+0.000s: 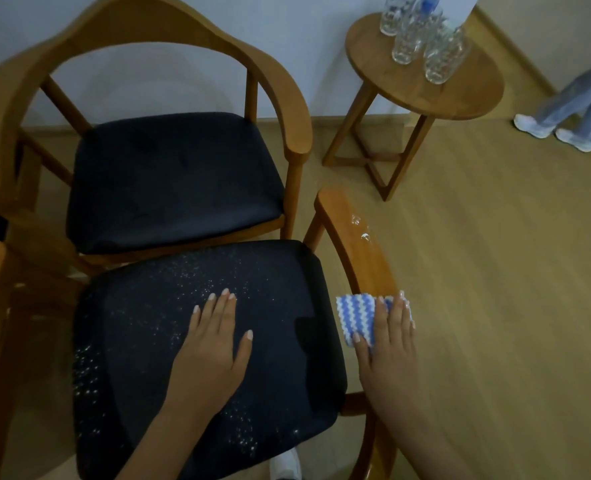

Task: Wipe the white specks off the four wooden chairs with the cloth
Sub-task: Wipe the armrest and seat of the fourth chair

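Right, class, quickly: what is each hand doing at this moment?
Left hand: open, flat on the seat cushion.
Right hand: open, pressing the striped cloth on the armrest.

left hand (214, 341), right hand (391, 337), both with pale nails (249, 335), bare forearms (169, 427), white shoe (285, 465)

- No text, brand, number or sign could be read anywhere.
- The blue label on the bottle (429, 3), standing on the round worktop (460, 98), was too blurred to read.
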Available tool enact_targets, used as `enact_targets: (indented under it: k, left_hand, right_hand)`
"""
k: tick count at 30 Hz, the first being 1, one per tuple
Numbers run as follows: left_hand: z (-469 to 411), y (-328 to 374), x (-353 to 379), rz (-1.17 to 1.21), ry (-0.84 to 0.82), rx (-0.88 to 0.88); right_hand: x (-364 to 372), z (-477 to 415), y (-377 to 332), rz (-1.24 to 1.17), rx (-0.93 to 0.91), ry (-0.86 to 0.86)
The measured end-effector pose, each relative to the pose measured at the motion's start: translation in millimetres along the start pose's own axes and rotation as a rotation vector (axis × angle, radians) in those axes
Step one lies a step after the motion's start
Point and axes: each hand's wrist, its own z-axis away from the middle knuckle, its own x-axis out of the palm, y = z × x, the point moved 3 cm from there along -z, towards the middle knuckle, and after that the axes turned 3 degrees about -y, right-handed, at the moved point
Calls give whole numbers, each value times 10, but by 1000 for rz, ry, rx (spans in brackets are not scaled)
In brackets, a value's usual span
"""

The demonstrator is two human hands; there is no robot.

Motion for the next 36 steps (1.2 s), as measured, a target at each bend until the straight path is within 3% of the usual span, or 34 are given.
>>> enact_targets:
  k: [4, 17, 36]
  left_hand:
    - [-45, 21, 5, -4, 3, -2]
    - [-147, 71, 65, -29, -8, 4]
    - [-309, 16, 147, -47, -23, -4]
  right_hand:
    - [11, -136, -88, 35, 3, 119]
    - [-229, -981, -371, 20, -159, 219]
    - [-336, -1700, -646, 86, -277, 146]
